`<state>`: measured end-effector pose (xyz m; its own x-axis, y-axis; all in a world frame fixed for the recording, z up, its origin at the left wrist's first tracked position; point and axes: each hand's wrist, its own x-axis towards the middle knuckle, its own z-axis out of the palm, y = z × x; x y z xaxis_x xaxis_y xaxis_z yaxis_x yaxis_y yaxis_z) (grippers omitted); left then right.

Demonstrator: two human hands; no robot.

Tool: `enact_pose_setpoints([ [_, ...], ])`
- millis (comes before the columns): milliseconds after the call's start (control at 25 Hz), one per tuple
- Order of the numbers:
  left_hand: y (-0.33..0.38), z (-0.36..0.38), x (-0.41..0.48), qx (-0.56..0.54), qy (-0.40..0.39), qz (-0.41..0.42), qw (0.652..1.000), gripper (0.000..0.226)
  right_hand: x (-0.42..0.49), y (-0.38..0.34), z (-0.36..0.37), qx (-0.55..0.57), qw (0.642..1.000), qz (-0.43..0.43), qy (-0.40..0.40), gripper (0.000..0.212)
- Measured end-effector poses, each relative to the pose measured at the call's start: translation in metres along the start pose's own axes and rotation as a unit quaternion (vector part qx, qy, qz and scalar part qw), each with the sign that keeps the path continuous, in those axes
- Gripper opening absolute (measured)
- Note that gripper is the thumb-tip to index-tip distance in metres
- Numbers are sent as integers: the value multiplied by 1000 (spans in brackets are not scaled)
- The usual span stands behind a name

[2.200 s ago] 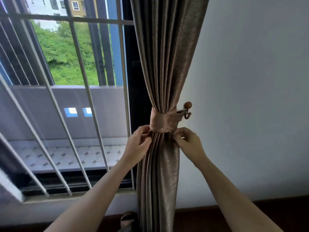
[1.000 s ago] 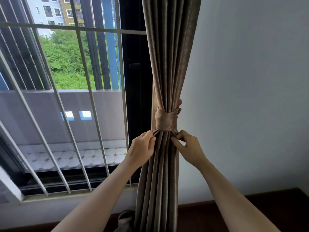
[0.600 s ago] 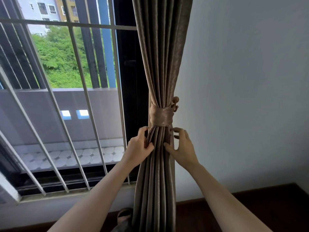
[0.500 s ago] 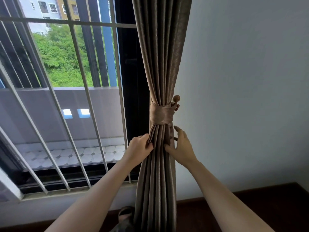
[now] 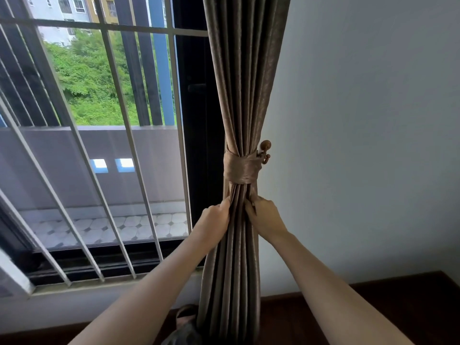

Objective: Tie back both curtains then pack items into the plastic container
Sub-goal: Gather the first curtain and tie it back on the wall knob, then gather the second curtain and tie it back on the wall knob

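Forearms come up bare from the lower corners and meet at the brown curtain (image 5: 239, 95), which hangs gathered into tight vertical folds at the right edge of the window. Low down, at six o'clock from the hands, something like a sandal (image 5: 185, 317) shows beside the curtain's foot on the dark floor (image 5: 373, 307), too dim to make out well.

The left hand (image 5: 216, 220) sits on the nine o'clock side of the bundle. Its grip is closed on the outer folds, thumb on the front and fingers curled out of sight behind. The right hand (image 5: 263, 215) takes the three o'clock side at the same height, thumb pressed across the front folds and the rest of its grip wrapped round the back edge.

Both hold the cloth just under the tieback (image 5: 240, 169), a shiny band of matching fabric cinched round the curtain at twelve o'clock from the hands. At two o'clock from that band a wooden-knobbed hook (image 5: 265, 149) stands out of the pale wall (image 5: 361, 145), and the band's end reaches to it.

Beyond, at nine o'clock, white window bars (image 5: 74, 25) cross the glass. Past them lie a tiled balcony floor (image 5: 112, 227), a grey parapet (image 5: 74, 158), green trees (image 5: 87, 83) and, at eleven o'clock, apartment blocks (image 5: 62, 11).
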<state>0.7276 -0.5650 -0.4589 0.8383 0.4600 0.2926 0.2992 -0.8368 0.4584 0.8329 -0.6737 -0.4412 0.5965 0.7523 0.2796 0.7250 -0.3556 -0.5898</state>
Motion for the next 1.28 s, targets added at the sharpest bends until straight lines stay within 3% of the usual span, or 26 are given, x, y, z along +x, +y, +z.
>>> enact_pose_setpoints([
  [120, -7, -2, -5, 0, -50, -54, 997, 27, -13, 14, 6, -76, 992, 47, -88, 26],
  [200, -11, -18, -6, -9, -95, -8, 995, 18, -17, 17, -2, -92, 988, 58, -112, 24],
  [240, -11, -29, -4, -28, -96, 12, 995, 17, -17, 11, -9, -66, 992, 47, -93, 23],
  [320, -6, -50, 5, -79, -35, 42, 995, 28, -14, -11, -22, 28, 999, 22, 20, 25],
  [400, 3, -58, 15, -67, 14, 47, 997, 20, -6, -31, -30, 75, 990, 18, 118, 18],
  [480, -1, -49, 14, 5, -48, 20, 999, 21, -2, -35, -26, 63, 993, 47, 87, 22],
  [560, -15, -33, -6, 75, -174, -16, 982, 23, -11, -29, -11, 29, 995, 94, 17, 19],
  [600, -25, -30, -19, 85, -202, -28, 975, 23, -19, -27, -2, 34, 994, 104, 32, 17],
  [720, -46, -47, -37, 72, -129, -50, 988, 34, -40, -36, 14, 71, 968, 3, 241, 35],
  [760, -52, -58, -38, 74, -94, -59, 991, 42, -42, -47, 20, 71, 963, -48, 257, 33],
  [840, -64, -81, -34, 69, -47, -67, 994, 47, -37, -69, 38, 53, 972, -120, 195, 33],
  [1000, -118, -129, -32, 93, 24, -80, 992, 46, -4, -106, 91, -1, 982, -184, 41, 47],
  [1280, -242, -210, -59, 178, 10, -232, 956, 51, 66, -195, 189, 8, 968, -227, -107, 63],
])
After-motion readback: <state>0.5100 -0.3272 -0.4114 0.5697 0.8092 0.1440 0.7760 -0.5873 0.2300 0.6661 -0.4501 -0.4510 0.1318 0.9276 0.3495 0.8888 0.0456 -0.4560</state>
